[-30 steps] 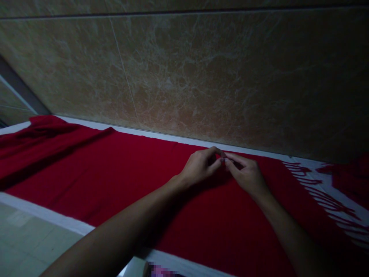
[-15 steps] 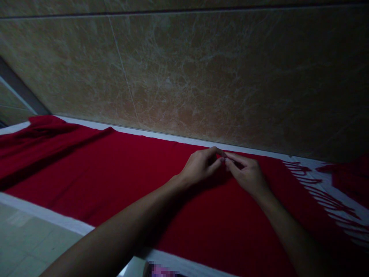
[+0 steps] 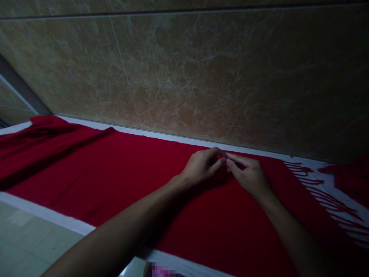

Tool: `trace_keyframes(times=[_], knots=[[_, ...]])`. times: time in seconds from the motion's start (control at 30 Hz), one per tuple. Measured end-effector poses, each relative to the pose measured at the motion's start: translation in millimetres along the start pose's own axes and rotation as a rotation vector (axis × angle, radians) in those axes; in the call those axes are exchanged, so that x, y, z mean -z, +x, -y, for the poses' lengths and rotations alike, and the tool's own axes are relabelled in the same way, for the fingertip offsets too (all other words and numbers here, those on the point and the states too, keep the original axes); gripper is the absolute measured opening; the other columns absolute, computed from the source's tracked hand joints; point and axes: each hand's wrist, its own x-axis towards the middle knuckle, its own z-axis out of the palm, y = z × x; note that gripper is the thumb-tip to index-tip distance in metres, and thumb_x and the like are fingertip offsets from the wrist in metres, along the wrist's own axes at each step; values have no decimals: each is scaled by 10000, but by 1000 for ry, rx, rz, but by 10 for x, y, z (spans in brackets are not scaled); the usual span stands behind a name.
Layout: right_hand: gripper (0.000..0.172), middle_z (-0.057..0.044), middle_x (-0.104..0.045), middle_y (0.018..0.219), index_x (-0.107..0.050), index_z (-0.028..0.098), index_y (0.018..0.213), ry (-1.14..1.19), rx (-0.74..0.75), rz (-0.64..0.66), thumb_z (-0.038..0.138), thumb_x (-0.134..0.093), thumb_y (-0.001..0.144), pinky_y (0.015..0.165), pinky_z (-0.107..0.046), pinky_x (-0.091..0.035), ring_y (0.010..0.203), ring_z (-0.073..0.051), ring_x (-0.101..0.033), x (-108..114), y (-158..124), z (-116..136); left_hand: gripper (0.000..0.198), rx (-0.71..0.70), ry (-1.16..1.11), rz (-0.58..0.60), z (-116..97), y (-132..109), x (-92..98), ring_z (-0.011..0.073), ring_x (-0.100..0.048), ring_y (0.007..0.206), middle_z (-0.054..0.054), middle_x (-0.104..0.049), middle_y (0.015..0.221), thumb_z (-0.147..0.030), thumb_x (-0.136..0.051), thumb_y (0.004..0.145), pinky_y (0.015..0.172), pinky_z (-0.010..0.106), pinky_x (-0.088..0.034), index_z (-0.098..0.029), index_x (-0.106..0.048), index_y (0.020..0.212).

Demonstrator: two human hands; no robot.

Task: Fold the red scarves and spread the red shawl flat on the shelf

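Note:
A long red cloth (image 3: 129, 169) with a fringe (image 3: 325, 196) at its right end lies over a white-covered surface. Near the cloth's far edge, my left hand (image 3: 203, 163) has its thumb and fingers pinched together. My right hand (image 3: 249, 173) is pinched too, its fingertips meeting those of my left hand. Whatever lies between the fingertips is too small and dark to make out. Both hands are over the cloth, right of its middle.
Behind the cloth rises a brown marbled tile wall (image 3: 178, 77). More red fabric (image 3: 353, 179) lies at the far right. Bunched folds (image 3: 49, 129) are at the left. Pale floor tiles (image 3: 31, 234) show at lower left.
My right hand has shifted very slightly to the right. Otherwise the hands and the cloth look the same.

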Motion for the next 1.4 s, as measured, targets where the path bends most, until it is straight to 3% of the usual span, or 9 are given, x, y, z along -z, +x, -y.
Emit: trace_keyframes(times=[0.13, 0.4, 0.67, 1.4], knots=[[318, -66, -803, 920, -802, 194, 1114, 1, -7, -6, 311, -610, 889, 678, -344, -622, 664, -194, -723, 5, -6, 0, 203, 0, -4, 0, -4, -2, 0, 116, -522, 647, 16, -693, 800, -277, -559, 967, 628, 231, -408, -160, -698, 1057], [395, -17, -687, 592, -789, 111, 1142, 20, -77, 16, 351, -613, 882, 449, -247, -469, 462, -142, -598, 4, -4, 36, 200, 26, -2, 18, -14, 4, 7, 132, -590, 706, 32, -726, 861, -279, -560, 964, 675, 232, -449, -166, -693, 1062], [408, -45, -726, 660, -786, 111, 1153, 22, -106, 22, 363, -621, 878, 477, -255, -485, 486, -145, -621, 3, -2, 7, 186, 17, 19, 20, -1, 6, 4, 133, -587, 699, 27, -715, 837, -270, -561, 962, 669, 237, -443, -172, -685, 1059], [416, -25, -670, 564, -802, 110, 1112, 15, -139, 22, 376, -623, 848, 438, -244, -449, 449, -148, -589, 8, 0, 79, 211, 30, 9, 25, -11, 1, 7, 134, -603, 719, 25, -723, 858, -302, -546, 971, 682, 238, -447, -174, -684, 1066]])
